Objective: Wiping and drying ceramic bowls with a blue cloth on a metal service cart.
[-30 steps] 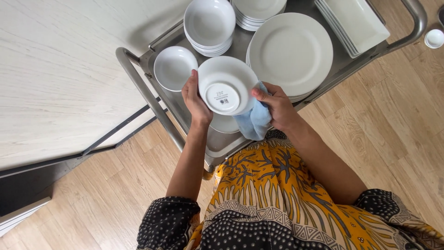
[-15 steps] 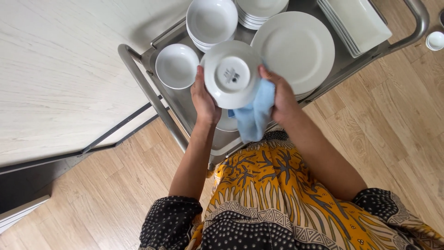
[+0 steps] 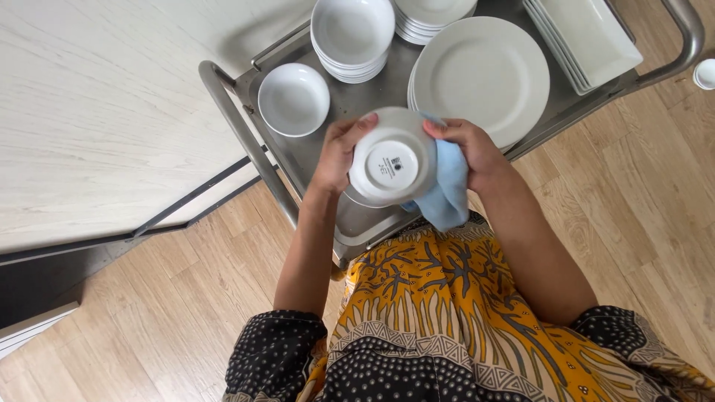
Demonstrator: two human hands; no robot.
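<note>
Compared with a moment ago, we see that the white bowl (image 3: 392,158) is turned a little more, so its base now faces us more flatly, above the front edge of the metal cart (image 3: 231,112). Our left hand (image 3: 339,152) grips the bowl's left rim with fingers closed on it, while our right hand (image 3: 469,149) presses a blue cloth (image 3: 449,186) against its right side, fingers clenched on both. Behind it on the cart are a small bowl (image 3: 293,98), a stack of bowls (image 3: 352,33) and large plates (image 3: 480,71).
</note>
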